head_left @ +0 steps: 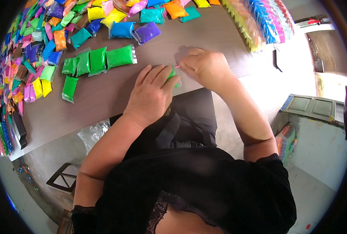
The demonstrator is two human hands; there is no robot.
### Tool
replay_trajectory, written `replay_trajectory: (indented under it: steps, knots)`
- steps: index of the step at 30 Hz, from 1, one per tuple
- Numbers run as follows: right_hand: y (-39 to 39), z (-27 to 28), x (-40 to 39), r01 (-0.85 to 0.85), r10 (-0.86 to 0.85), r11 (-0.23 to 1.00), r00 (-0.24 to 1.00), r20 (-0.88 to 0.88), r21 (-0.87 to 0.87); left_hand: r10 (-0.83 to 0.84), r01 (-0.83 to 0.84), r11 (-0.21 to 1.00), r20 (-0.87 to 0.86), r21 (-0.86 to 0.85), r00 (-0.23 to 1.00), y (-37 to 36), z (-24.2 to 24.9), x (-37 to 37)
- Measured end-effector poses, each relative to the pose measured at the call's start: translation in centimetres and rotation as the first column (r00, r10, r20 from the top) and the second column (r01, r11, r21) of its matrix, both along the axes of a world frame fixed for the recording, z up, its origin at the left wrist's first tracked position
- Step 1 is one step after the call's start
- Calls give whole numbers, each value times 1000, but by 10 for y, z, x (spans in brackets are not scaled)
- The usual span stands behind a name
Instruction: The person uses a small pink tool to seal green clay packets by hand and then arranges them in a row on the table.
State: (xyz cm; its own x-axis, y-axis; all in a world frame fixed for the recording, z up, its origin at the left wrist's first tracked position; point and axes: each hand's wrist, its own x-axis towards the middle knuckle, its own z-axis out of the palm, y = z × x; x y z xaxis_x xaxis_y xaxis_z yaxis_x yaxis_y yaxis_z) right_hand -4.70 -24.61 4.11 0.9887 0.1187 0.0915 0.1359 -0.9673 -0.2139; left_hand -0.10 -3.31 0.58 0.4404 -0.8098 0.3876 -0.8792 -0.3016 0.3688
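Observation:
Near the table's front edge, my left hand (pixel 154 87) has its fingers wrapped over a green packet (pixel 172 74), of which only the right end shows. My right hand (pixel 204 68) is closed just to the right of that packet, with a small pink tip (pixel 177 66) showing at its fingers; the rest of that item is hidden. Left of my hands, several green packets stand in a row, the rightmost green packet (pixel 120 56) lying sideways. Below the row lies a single green packet (pixel 69 89).
A large pile of mixed coloured packets (pixel 48 35) covers the table's left and back. Strips of coloured packets (pixel 259 23) lie at the back right. The brown table (pixel 91 111) ends in front of my body. A grey cabinet (pixel 313 111) stands at the right.

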Motion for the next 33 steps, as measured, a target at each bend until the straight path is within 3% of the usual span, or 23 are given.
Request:
replay_trajectory:
  steps: [4,8,10,12,13,19,25,30,33]
  knots:
    - [3,-8,-4,33,-33,999,999,-10,0,-6,6,1000,0,30,1000,0,1,1]
    - [1,-5,-1,-40,44,996,997,59,-75,-24,24,1000,-28,10,999,1,0,3]
    - [-5,-5,3,-92,102,990,991,92,-104,-72,50,989,-162,-137,984,1,-7,10]
    - [-8,-9,5,-148,170,983,953,251,-105,-96,69,988,-203,-138,974,5,-7,14]
    - [-8,-9,4,-152,175,983,952,251,-107,-120,88,986,-248,-139,961,7,-7,16]
    - [-7,-12,-8,-209,182,974,950,253,86,-210,194,976,-196,-96,958,12,-3,28]
    - [-7,-11,-16,-199,181,978,960,215,63,-195,178,978,-178,-107,965,11,-2,27]
    - [-7,-13,-16,-4,-6,998,987,162,58,-189,170,979,-179,-114,966,11,-5,26]
    - [-8,-18,-17,22,-23,1000,989,144,10,-186,167,978,-172,-122,967,12,-5,26]
